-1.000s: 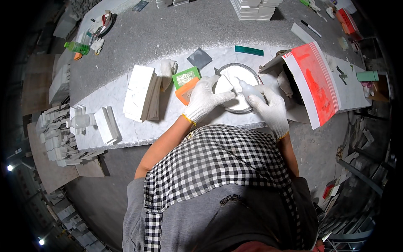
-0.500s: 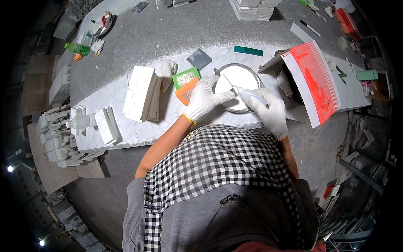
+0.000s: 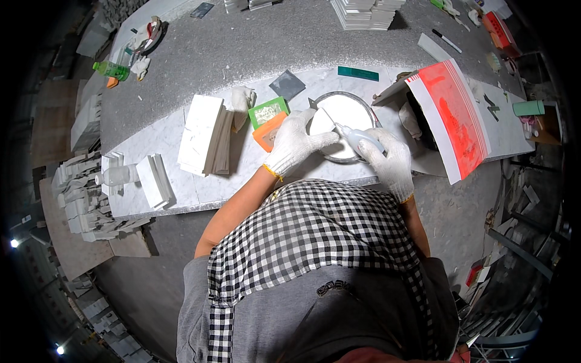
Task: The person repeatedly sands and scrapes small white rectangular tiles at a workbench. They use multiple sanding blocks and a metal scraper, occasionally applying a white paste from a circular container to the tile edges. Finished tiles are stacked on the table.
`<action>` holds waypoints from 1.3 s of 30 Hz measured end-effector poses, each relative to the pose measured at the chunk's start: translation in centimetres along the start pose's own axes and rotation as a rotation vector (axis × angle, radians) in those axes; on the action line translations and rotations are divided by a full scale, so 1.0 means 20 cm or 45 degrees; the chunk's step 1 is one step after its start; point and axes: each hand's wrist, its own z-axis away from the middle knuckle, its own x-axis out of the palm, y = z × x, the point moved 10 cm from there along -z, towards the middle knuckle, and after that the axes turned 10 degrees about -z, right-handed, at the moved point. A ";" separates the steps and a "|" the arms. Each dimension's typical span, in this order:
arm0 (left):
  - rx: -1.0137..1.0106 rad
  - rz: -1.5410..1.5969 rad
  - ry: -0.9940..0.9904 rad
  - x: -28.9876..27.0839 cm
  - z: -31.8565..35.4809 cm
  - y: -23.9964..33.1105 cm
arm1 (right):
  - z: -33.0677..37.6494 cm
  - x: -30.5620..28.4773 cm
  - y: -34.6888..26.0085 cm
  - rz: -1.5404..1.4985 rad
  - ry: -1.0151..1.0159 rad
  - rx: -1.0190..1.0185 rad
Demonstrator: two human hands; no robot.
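Left hand (image 3: 295, 140) at the white disc's (image 3: 356, 109) left edge; can't tell if it's pinching anything. Squeeze bottle (image 3: 367, 137) over the disc's right half, nozzle (image 3: 341, 128) inward, right hand (image 3: 390, 158) wrapped round it. Looks like dispensing; next move calls for steady nozzle aim.

The person has 2 gloved hands (image 3: 293, 144) (image 3: 393, 160), 1 squeeze bottle (image 3: 362, 135) and 1 round white disc (image 3: 351, 107); farther off, 1 teal strip (image 3: 358, 73), 1 marker (image 3: 446, 40); left, 1 green bottle (image 3: 112, 69), 1 clear bottle (image 3: 118, 175).
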 end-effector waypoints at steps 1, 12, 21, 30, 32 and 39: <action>0.004 -0.002 0.008 0.00 0.00 0.00 | 0.00 0.00 0.00 -0.006 0.000 0.009; -0.013 -0.039 0.012 -0.01 0.00 0.01 | 0.01 0.00 -0.03 0.001 0.021 0.012; 0.028 -0.013 0.024 -0.02 0.00 0.03 | 0.01 0.00 -0.02 0.012 0.022 -0.018; 0.036 -0.049 0.041 -0.02 0.00 0.02 | 0.01 0.00 -0.04 0.026 0.032 -0.035; 0.037 -0.039 0.039 -0.01 0.00 0.02 | 0.01 0.00 -0.04 0.039 0.024 -0.029; 0.048 -0.045 0.061 -0.02 0.00 0.02 | 0.01 0.00 -0.04 0.041 0.037 -0.051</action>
